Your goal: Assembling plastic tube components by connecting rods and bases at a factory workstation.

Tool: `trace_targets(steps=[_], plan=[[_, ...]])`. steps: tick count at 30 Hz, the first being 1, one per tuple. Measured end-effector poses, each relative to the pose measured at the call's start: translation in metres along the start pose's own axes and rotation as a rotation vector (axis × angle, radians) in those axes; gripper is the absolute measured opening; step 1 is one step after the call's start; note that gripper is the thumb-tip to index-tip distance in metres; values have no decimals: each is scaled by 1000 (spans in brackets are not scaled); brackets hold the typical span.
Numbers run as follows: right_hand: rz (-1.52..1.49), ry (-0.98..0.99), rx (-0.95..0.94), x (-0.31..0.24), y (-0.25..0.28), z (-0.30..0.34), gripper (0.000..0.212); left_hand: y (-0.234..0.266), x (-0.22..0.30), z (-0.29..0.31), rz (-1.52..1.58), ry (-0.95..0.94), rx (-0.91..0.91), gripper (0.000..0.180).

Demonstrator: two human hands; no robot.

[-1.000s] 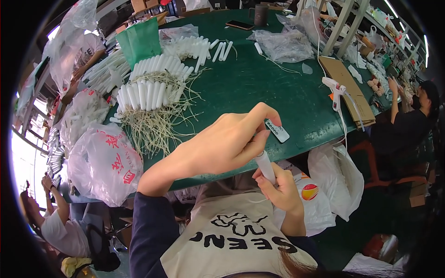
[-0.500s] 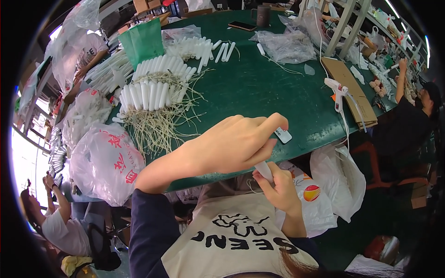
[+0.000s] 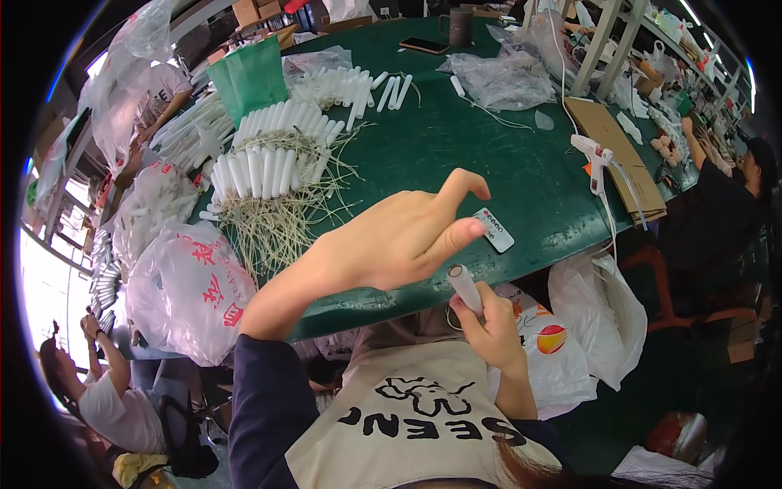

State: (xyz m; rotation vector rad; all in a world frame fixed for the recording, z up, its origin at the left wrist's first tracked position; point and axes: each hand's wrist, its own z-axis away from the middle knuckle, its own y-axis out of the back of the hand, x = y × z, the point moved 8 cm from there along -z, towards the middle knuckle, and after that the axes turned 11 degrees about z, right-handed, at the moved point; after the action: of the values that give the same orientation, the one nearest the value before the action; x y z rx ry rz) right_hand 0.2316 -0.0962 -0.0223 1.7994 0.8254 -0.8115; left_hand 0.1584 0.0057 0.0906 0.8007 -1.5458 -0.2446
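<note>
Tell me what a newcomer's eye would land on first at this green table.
First, the left hand raised over the table's near edge, pinching a small white label, with the right hand just below gripping a white tube upright. Next, the rows of white tubes lying on a tangle of pale strings at the left of the green table. A white glue gun lies at the right, beside flat cardboard.

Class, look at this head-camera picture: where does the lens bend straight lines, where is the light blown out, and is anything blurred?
Head view: the green table edge curves toward the rim, and black corners frame the circular image. Daylight at the far left rim is blown out white. The left hand, its small label and the white tube in the right hand look sharp; things near the rim are squeezed and softer.
</note>
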Motion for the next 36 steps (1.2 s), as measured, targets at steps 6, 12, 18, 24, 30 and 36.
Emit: trace_targets(steps=[6, 12, 18, 24, 30, 36], plan=[[-46, -104, -47, 2, -3, 1, 14, -2, -4, 3, 76, -121, 78, 19], [-10, -52, 1, 1, -1, 0, 13, -15, -2, -1, 187, -89, -95, 23], [59, 12, 78, 3, -1, -1, 14, -25, 1, -7, -8, -105, -113, 26], [-51, -183, 13, 34, -6, 1, 17, -24, -58, -27, 494, 167, 81, 35], [-200, -241, 43, 46, -13, 4, 20, -50, -143, -31, -404, -10, 371, 25], [-137, -219, 12, 53, -13, 6, 21, -54, -160, -32, -432, 151, 322, 18]])
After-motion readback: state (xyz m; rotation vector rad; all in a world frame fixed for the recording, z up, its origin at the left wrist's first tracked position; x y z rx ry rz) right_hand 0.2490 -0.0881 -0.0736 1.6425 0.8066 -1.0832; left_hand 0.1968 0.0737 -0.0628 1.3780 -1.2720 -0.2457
